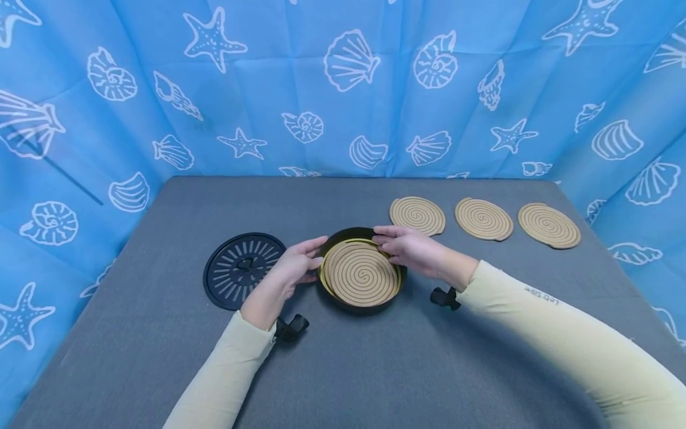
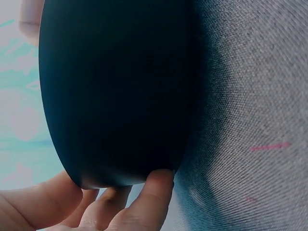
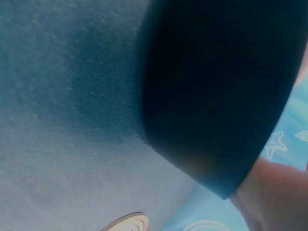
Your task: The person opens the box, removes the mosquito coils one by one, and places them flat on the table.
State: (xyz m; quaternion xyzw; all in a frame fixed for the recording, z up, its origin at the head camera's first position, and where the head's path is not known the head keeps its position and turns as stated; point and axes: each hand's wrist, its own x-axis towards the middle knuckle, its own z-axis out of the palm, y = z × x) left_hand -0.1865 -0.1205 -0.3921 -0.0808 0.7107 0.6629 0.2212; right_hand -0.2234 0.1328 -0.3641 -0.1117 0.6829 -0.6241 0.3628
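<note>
A tan mosquito coil (image 1: 364, 275) lies inside a round black dish (image 1: 360, 308) with a yellow ring round its inside. My left hand (image 1: 292, 264) grips the dish at its left edge; the left wrist view shows the thumb near the rim and fingers (image 2: 156, 195) against the outer wall. My right hand (image 1: 415, 253) reaches over the dish's upper right rim, its fingers fairly straight, with the tips inside by the coil's edge. In the right wrist view the dish wall (image 3: 216, 96) hides those fingertips.
A black slotted lid (image 1: 241, 286) with a small centre knob lies left of the dish, partly behind my left hand. Three more coils (image 1: 418, 215) (image 1: 484, 218) (image 1: 549, 225) lie in a row at the back right of the grey table (image 1: 375, 369). A blue seashell-patterned curtain (image 1: 343, 107) surrounds it.
</note>
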